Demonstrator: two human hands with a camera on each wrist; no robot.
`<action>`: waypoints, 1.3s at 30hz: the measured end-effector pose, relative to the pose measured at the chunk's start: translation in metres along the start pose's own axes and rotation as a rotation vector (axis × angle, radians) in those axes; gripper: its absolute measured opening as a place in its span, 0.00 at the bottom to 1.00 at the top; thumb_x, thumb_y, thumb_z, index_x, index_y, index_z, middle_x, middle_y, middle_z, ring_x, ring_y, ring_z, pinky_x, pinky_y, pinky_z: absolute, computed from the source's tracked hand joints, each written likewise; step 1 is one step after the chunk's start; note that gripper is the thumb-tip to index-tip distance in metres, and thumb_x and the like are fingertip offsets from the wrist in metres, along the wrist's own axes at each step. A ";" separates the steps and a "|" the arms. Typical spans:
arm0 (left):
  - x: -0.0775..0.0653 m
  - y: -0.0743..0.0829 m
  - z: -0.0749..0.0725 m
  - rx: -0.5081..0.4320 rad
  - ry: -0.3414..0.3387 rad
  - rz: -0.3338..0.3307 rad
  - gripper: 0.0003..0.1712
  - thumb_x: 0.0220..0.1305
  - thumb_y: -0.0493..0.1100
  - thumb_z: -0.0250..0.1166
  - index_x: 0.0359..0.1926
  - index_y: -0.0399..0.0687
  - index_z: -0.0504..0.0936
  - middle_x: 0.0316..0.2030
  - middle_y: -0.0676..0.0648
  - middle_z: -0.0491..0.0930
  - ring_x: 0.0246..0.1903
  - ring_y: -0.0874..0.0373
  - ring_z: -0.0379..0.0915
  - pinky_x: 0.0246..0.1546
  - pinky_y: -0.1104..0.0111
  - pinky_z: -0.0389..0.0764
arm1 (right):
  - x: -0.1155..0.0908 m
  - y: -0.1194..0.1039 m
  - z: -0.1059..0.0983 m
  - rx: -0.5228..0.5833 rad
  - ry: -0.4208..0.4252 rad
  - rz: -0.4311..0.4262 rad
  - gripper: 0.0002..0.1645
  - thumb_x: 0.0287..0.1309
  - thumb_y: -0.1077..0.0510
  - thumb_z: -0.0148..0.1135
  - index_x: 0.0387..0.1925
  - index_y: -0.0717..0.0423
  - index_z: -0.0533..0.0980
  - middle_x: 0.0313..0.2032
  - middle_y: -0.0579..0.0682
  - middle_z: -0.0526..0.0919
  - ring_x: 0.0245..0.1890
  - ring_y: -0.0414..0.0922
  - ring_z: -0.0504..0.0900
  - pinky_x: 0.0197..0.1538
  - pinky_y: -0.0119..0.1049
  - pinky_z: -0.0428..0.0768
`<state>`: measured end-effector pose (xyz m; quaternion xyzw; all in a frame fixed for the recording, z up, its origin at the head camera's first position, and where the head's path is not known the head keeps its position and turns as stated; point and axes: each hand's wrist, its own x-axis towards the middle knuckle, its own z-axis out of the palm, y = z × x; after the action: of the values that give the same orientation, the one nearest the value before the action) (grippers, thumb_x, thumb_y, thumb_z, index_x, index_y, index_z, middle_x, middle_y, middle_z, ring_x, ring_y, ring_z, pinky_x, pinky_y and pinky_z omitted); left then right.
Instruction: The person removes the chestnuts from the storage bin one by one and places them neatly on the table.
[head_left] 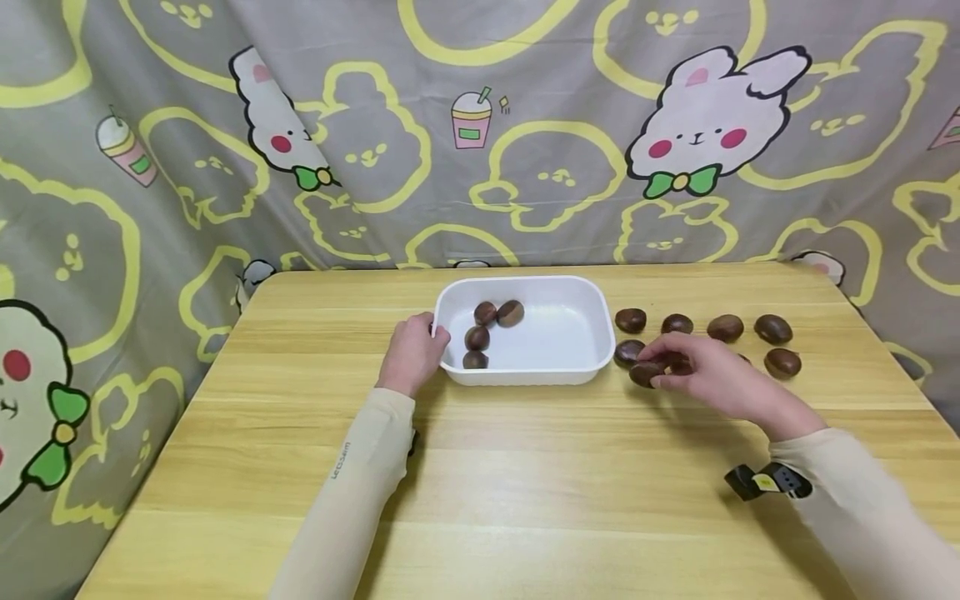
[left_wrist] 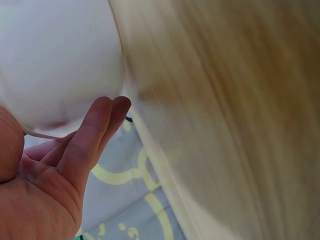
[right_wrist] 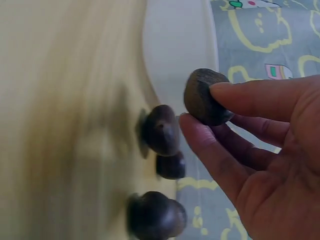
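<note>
nearest us, 2 cream cloth sleeves (head_left: 352, 492) reach over the pale yellow wood-grain table (head_left: 540, 492). the right hand (head_left: 712, 377) pinches a glossy dark brown rounded chestnut (head_left: 645, 374) just right of the shallow white plastic tray (head_left: 558, 377), while the left hand (head_left: 412, 354) grips that tray's left rim. we judge the step in hand to be picking up 1 nut; the next move seems to call for a firm pinch, a lift over the rim and a steady tray. we see 4 brown nuts (head_left: 510, 313) inside, leftward, and loose brown nuts (head_left: 773, 329) on the table to the right, some partly hidden. beyond hangs a grey cloth curtain with yellow outlines (head_left: 555, 192).
</note>
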<state>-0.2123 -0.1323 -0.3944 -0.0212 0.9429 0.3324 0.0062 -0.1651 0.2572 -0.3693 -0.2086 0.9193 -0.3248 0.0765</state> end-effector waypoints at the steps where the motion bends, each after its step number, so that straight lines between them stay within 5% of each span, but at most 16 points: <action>1: 0.000 0.000 0.000 0.000 0.002 0.002 0.15 0.67 0.40 0.54 0.45 0.34 0.82 0.37 0.39 0.83 0.34 0.50 0.77 0.35 0.62 0.80 | 0.000 0.001 0.002 -0.006 -0.004 -0.006 0.16 0.56 0.65 0.68 0.47 0.55 0.80 0.43 0.48 0.82 0.44 0.48 0.79 0.49 0.51 0.75; 39: -0.001 0.000 -0.001 -0.005 -0.010 0.000 0.15 0.66 0.39 0.54 0.45 0.34 0.81 0.36 0.40 0.83 0.33 0.51 0.78 0.34 0.63 0.80 | -0.002 0.012 0.027 -0.067 -0.035 0.011 0.14 0.51 0.64 0.71 0.42 0.55 0.80 0.34 0.42 0.80 0.36 0.42 0.77 0.41 0.43 0.76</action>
<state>-0.2117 -0.1325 -0.3937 -0.0196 0.9420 0.3349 0.0109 -0.1600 0.2512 -0.3976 -0.2117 0.9294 -0.2896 0.0873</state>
